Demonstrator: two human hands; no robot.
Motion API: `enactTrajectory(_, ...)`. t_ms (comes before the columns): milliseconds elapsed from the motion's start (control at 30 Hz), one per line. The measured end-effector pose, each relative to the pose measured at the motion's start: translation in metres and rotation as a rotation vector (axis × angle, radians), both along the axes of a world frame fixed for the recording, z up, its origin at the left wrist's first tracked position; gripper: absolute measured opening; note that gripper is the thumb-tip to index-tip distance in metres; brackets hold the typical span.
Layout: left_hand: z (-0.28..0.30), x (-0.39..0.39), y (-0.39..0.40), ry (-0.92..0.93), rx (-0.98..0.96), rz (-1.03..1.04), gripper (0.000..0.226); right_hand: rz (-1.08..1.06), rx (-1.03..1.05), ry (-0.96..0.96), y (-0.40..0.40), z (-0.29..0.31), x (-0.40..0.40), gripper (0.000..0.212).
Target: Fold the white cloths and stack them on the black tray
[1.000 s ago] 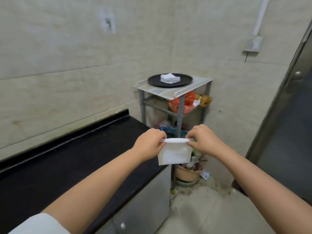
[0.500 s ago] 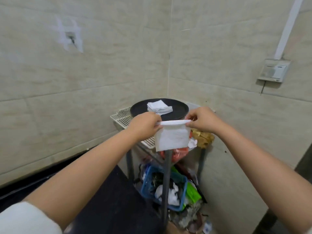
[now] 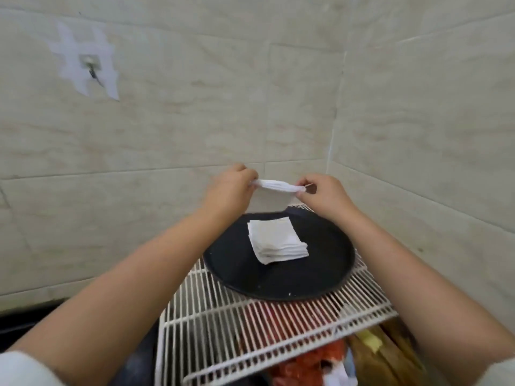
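A round black tray [image 3: 320, 263] rests on a white wire rack. A stack of folded white cloths [image 3: 274, 240] lies on the tray, a little left of its middle. Above the tray's far edge I hold another folded white cloth [image 3: 269, 200] by its two top corners. My left hand [image 3: 231, 189] pinches the left corner and my right hand [image 3: 323, 195] pinches the right one. The cloth hangs down between my hands, its lower edge just above the stack.
The white wire rack [image 3: 250, 324] stands in a corner of tiled walls. Red bags [image 3: 309, 360] and other clutter lie on the shelf below it. A hook [image 3: 90, 66] is stuck on the left wall. A dark countertop edge [image 3: 33, 321] shows at lower left.
I have walked up to the rack, and both hands have carried the folded cloth forward from beside the counter to above the tray. The grip on its corners is the same.
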State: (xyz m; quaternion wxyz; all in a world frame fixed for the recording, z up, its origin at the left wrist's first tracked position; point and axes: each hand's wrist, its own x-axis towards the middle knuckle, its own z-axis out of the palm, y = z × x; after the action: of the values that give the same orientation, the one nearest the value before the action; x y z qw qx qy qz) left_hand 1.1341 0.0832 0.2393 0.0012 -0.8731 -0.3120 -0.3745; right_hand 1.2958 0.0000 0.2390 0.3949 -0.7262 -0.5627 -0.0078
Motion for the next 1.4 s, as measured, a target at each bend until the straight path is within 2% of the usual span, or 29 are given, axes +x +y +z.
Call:
enactTrajectory(67,-0.016,0.018,0.016,0.016,0.054,0.020,0.023,0.047,0.004,-0.074,0.023,-0.015,0.025,0.017)
enactTrajectory(200,-0.077,0.036,0.022,0.419,0.005,-0.013,0.017,0.196,-0.186,-0.204,0.038,-0.067,0.060,0.020)
enactTrajectory(267,-0.103,0.035,0.023,0.538,0.022,-0.062,0.012,0.271,-0.299,-0.238,0.036,-0.087,0.070,0.020)
enactTrajectory(333,-0.113,0.036,0.025,0.492,0.089,-0.102,0.021,0.308,-0.358,-0.243,0.033,-0.095,0.075,0.019)
enactTrajectory(400,-0.108,0.037,0.024,0.420,0.065,-0.098,0.033,0.319,-0.327,-0.232,0.032,-0.094,0.077,0.017)
enactTrajectory(467,-0.100,0.038,0.020,0.381,0.038,-0.073,0.034,0.324,-0.291,-0.222,0.033,-0.093,0.080,0.016)
enactTrajectory(567,-0.100,0.043,0.010,0.532,-0.046,0.016,0.028,0.371,-0.405,-0.269,0.033,-0.098,0.082,0.018)
enactTrajectory(667,-0.106,0.041,0.004,0.705,-0.101,0.081,0.034,0.399,-0.512,-0.318,0.030,-0.100,0.077,0.017)
enactTrajectory(700,-0.106,0.040,0.003,0.711,-0.101,0.091,0.035,0.387,-0.527,-0.354,0.029,-0.099,0.075,0.015)
enactTrajectory(800,-0.108,0.031,0.002,0.697,-0.155,0.138,0.042,0.321,-0.591,-0.501,0.025,-0.091,0.067,0.031)
enactTrajectory(900,-0.105,0.012,-0.007,0.648,-0.201,0.237,0.050,0.229,-0.596,-0.671,0.020,-0.079,0.049,0.019)
enactTrajectory(967,-0.099,-0.010,-0.013,0.604,-0.190,0.352,0.050,0.217,-0.562,-0.687,0.018,-0.068,0.026,0.035)
enactTrajectory(1100,-0.081,-0.096,-0.034,0.543,-0.234,0.598,0.048,0.379,-0.376,-0.647,0.023,-0.046,-0.057,0.043)
enactTrajectory(1233,-0.071,-0.221,-0.076,0.489,-0.364,0.869,0.053,0.595,-0.234,-0.572,0.027,-0.037,-0.185,0.050)
enactTrajectory(1400,-0.077,-0.389,-0.173,0.390,-0.465,1.244,0.053,0.877,-0.156,-0.631,0.001,-0.050,-0.371,0.056)
